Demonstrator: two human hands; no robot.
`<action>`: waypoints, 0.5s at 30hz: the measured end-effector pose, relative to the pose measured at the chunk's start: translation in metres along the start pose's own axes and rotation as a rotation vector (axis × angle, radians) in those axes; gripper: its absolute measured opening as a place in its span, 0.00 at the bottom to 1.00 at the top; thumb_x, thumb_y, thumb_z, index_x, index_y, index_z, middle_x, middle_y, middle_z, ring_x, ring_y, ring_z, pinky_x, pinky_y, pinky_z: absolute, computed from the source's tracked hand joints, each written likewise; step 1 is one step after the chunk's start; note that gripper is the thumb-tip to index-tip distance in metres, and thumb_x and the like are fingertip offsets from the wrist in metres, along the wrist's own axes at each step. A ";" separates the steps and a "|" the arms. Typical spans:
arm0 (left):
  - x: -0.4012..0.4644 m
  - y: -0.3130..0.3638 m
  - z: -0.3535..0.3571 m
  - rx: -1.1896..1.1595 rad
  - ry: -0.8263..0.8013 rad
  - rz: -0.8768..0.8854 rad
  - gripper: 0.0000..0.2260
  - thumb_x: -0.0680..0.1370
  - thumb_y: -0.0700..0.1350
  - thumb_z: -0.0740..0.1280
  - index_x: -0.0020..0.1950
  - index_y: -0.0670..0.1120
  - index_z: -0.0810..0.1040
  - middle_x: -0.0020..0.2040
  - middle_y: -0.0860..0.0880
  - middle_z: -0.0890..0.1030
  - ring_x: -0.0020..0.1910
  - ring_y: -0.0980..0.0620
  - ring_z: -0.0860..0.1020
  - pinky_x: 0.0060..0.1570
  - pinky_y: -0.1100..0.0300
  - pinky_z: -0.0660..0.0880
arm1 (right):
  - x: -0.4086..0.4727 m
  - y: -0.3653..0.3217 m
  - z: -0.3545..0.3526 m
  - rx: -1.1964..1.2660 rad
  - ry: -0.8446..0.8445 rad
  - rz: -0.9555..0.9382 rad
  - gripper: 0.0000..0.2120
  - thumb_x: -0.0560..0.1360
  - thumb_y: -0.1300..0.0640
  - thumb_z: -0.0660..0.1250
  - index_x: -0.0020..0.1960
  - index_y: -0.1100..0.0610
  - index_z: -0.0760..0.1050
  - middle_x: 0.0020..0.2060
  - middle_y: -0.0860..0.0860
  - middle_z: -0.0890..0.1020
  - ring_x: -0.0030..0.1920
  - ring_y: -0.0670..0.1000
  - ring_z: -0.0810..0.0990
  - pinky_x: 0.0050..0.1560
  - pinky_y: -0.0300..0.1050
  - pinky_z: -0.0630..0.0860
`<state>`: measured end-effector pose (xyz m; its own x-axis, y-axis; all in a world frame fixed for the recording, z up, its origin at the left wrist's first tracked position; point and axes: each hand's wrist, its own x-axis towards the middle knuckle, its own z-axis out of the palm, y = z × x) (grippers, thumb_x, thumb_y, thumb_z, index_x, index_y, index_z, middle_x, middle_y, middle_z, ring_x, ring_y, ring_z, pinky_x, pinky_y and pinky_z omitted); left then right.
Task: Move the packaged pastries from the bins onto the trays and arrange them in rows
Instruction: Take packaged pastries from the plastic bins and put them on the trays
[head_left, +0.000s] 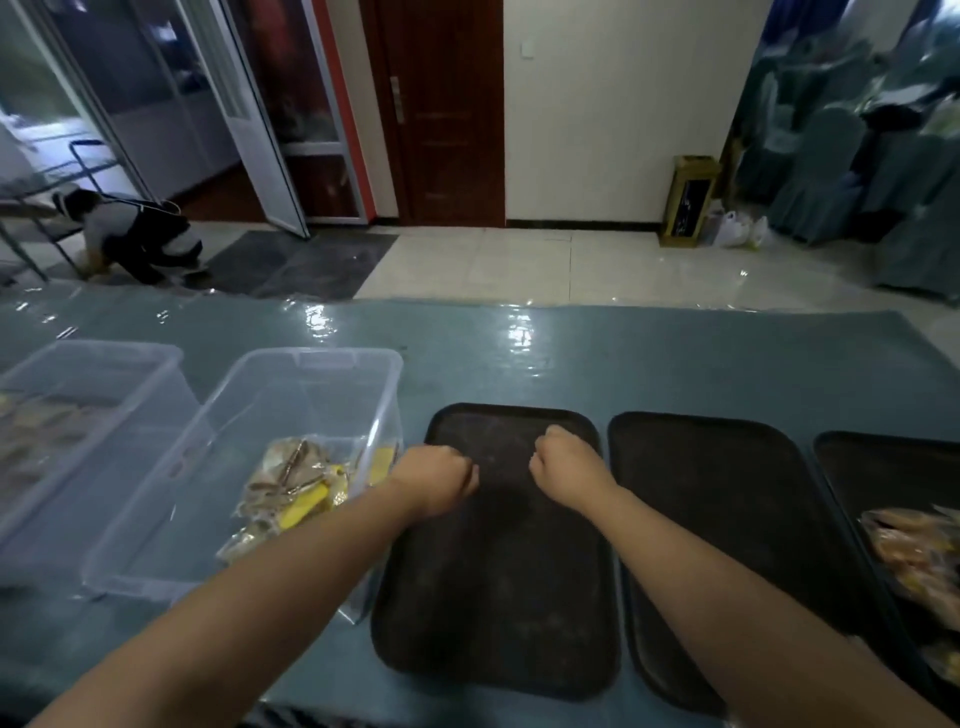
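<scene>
A dark tray (493, 613) lies in front of me on the blue-green table, bare of pastries. My left hand (441, 478) hovers over its left upper edge with fingers curled, holding nothing. My right hand (563, 467) is over the tray's upper middle, also curled and holding nothing. Left of the tray stands a clear plastic bin (291, 395) with several packaged pastries (296, 488) in clear and yellow wrappers. Another clear bin (88, 374) farther left holds more packages. A second dark tray (727, 519) lies to the right. A third tray (841, 457) at the right edge carries packaged pastries (919, 551).
The table (623, 364) is covered in glossy blue-green film and extends far behind the trays. Beyond it, a person (135, 234) crouches on the floor at the left near a glass door. A yellow stand (688, 200) and bags sit by the far wall.
</scene>
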<state>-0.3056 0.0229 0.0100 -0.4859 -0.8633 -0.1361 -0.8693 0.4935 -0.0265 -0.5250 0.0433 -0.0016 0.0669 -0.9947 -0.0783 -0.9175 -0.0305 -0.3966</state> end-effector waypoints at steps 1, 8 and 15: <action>0.004 -0.014 -0.005 -0.003 0.009 -0.020 0.21 0.84 0.55 0.53 0.49 0.45 0.81 0.52 0.43 0.83 0.51 0.39 0.82 0.49 0.51 0.76 | 0.010 -0.012 -0.004 0.000 0.006 0.000 0.11 0.80 0.56 0.60 0.44 0.61 0.76 0.47 0.53 0.73 0.48 0.57 0.77 0.44 0.44 0.66; -0.011 -0.082 -0.016 -0.030 -0.058 -0.217 0.17 0.82 0.52 0.56 0.49 0.45 0.81 0.52 0.41 0.82 0.51 0.37 0.81 0.47 0.53 0.74 | 0.059 -0.102 0.006 0.016 -0.042 -0.108 0.09 0.80 0.54 0.59 0.46 0.56 0.74 0.49 0.58 0.82 0.48 0.61 0.80 0.41 0.46 0.68; -0.051 -0.213 0.001 -0.144 -0.059 -0.406 0.17 0.81 0.51 0.57 0.44 0.42 0.79 0.49 0.40 0.82 0.48 0.37 0.80 0.46 0.53 0.77 | 0.110 -0.219 0.035 -0.021 -0.108 -0.306 0.08 0.79 0.50 0.59 0.47 0.54 0.71 0.50 0.62 0.81 0.49 0.64 0.80 0.42 0.49 0.72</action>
<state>-0.0955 -0.0387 0.0221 -0.0998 -0.9747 -0.1999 -0.9946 0.0919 0.0487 -0.3030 -0.0564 0.0447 0.3807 -0.9231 -0.0552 -0.8564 -0.3294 -0.3976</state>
